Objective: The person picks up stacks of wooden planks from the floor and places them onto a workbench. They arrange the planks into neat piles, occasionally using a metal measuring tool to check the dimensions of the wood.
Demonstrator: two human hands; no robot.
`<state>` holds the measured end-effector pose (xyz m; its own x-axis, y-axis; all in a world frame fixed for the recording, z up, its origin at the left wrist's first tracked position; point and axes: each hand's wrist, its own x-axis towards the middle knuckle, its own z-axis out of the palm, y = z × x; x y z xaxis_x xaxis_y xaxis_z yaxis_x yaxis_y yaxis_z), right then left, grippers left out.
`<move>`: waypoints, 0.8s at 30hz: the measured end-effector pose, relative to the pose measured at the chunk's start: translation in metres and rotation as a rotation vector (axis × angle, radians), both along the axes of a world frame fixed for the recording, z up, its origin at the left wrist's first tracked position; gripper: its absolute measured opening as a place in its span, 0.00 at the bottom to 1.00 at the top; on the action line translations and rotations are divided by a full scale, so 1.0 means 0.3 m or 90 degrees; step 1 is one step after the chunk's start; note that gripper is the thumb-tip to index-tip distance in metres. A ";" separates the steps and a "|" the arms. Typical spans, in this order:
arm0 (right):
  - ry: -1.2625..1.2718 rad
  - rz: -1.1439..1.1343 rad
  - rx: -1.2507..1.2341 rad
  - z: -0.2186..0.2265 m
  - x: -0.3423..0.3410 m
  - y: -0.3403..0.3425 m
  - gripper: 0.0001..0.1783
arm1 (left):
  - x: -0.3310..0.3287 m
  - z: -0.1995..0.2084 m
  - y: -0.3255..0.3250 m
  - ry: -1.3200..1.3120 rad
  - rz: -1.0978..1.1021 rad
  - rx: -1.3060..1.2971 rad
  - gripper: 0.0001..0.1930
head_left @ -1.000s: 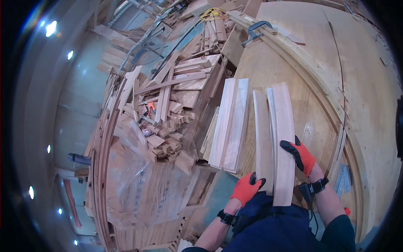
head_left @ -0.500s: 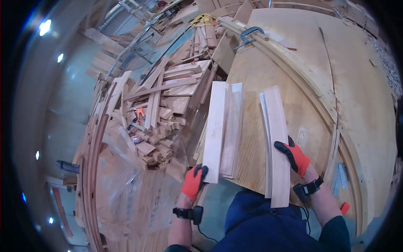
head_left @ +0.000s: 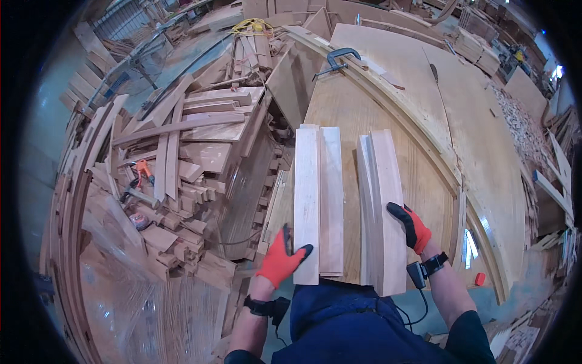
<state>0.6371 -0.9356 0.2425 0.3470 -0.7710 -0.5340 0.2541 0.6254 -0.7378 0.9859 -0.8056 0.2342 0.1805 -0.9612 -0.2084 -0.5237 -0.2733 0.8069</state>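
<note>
My left hand (head_left: 282,258), in a red and black glove, is open beside a straight pale wooden board (head_left: 307,206). Its thumb lies at the board's near right-angled end, over the left edge, and the forefinger stands apart. On the right my right hand (head_left: 412,229), gloved alike, closes on the edge of a curved wooden board (head_left: 388,212); its thumb rests over the face and the other fingers are partly hidden. More curved pieces (head_left: 366,206) lie against that board's left side. Another straight board (head_left: 331,200) sits between the two groups.
A plywood bench top (head_left: 339,109) lies beneath the boards. A long curved wooden form (head_left: 400,115) crosses it, with a blue C-clamp (head_left: 342,59) at its far end. Left are piled offcuts (head_left: 182,236), an orange-handled tool (head_left: 144,171) and plastic-wrapped wood (head_left: 157,303).
The view has swung rightward, so the scene sits further left. My left fingers have spread from their grip at the straight board's near corner. My right hand stays at the curved board's edge.
</note>
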 end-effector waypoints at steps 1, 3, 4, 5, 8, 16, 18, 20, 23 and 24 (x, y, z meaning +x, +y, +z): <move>-0.004 0.006 0.010 0.012 0.038 -0.014 0.25 | -0.019 0.006 -0.014 0.068 -0.021 0.009 0.41; -0.011 0.006 0.031 0.002 0.103 -0.047 0.25 | -0.039 0.031 -0.048 0.157 -0.055 0.060 0.38; -0.006 0.007 -0.005 -0.046 0.131 -0.066 0.27 | -0.041 0.022 -0.054 0.134 -0.058 0.057 0.38; 0.067 0.033 -0.054 -0.057 0.180 -0.079 0.28 | -0.035 0.008 -0.051 0.105 -0.057 0.058 0.37; 0.202 0.113 -0.108 0.022 0.290 -0.081 0.30 | -0.011 -0.047 -0.043 0.058 -0.058 0.063 0.36; 0.356 0.122 -0.307 -0.029 0.257 -0.062 0.33 | -0.004 -0.032 -0.060 0.136 -0.086 0.097 0.45; 0.373 0.075 -0.198 0.061 0.315 -0.055 0.41 | -0.003 -0.025 -0.061 0.145 -0.080 0.075 0.46; 0.494 0.043 -0.192 0.139 0.372 -0.025 0.49 | -0.015 -0.062 -0.059 0.090 -0.062 0.034 0.47; 0.774 0.074 -0.353 0.160 0.446 -0.006 0.65 | -0.019 -0.038 -0.073 0.089 -0.056 0.059 0.49; 0.821 0.098 -0.320 0.171 0.480 -0.012 0.66 | -0.021 -0.027 -0.078 0.102 -0.060 0.082 0.50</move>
<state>0.7812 -0.9391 0.2937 -0.0740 -0.9729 -0.2189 -0.8157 0.1853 -0.5480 0.9796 -0.8289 0.2261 0.0464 -0.9358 -0.3494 -0.4197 -0.3357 0.8433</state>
